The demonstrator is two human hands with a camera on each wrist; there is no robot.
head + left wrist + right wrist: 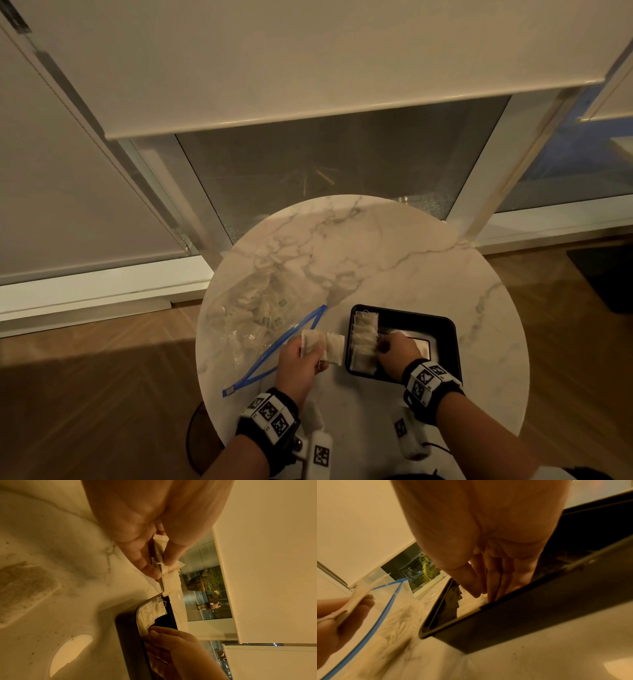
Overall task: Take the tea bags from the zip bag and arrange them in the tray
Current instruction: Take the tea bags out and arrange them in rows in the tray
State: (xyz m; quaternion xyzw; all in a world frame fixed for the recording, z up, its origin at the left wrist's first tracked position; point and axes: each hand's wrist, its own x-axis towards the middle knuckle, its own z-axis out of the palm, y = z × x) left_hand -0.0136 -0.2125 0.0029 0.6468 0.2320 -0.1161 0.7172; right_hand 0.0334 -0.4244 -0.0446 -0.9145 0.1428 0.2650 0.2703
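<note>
A few tea bags (322,344) are pinched in the left hand (297,363), just beside the black tray (442,329); the right hand (399,356) presses with straight fingers on the row of bags (364,342) already in the tray. The placing step seems under way, and next a held bag should pass to the right hand, while the open zip bag (246,318) beyond the left hand on the tabletop (376,246) holds more.

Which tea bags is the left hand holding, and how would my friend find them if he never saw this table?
Start at the round marble table and find the black tray near its front edge. Just left of the tray, the left hand pinches a few pale tea bags above the tabletop. Unlike the row of bags in the tray or those in the clear zip bag, these are up in the fingers.
</note>
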